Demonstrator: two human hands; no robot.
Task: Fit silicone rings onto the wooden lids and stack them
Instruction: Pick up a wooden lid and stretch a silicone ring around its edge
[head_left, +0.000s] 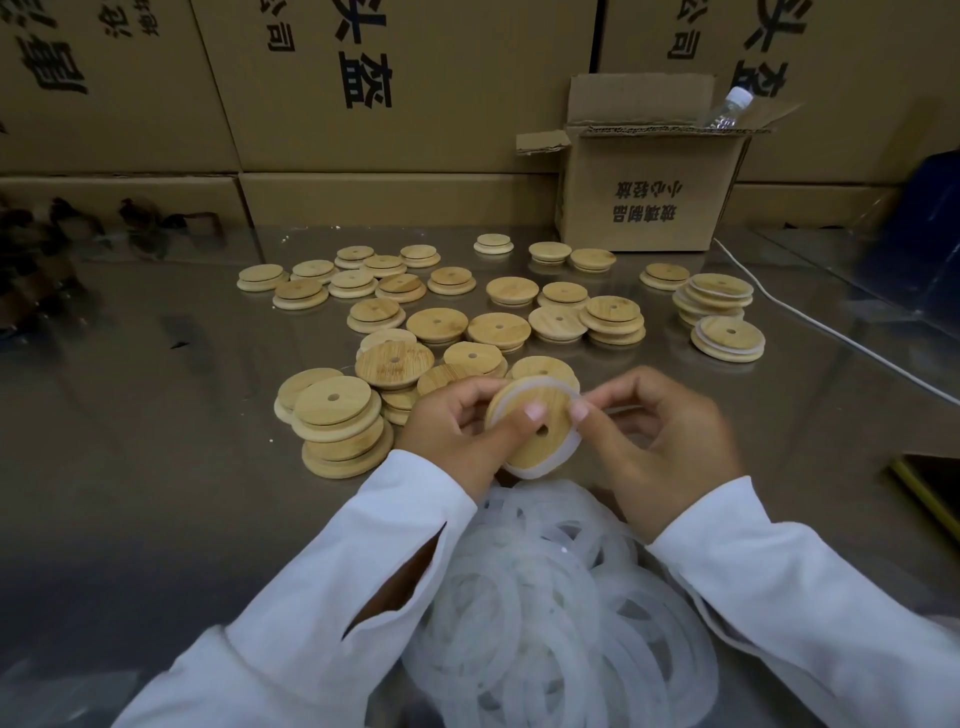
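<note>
Left hand (457, 431): we see it gripping the lid (543, 453) by its left edge, thumb laid across the wood.
Right hand (660, 436): fingers curled, pinching the white ring (524, 472) at the lid's right edge.
Lid: held tilted above the table (156, 415), well in front of the open box (649, 197) and a little left of it, with the ring around its rim.
Ring pile (545, 597): we find it farthest from the box, between the sleeves.
Loose lids (498, 330): spread between the box and the hands, some in short stacks.
Ringed lids (727, 338): stacked in front of the box's right side.
Bottle (727, 106): poking out of the box.
</note>
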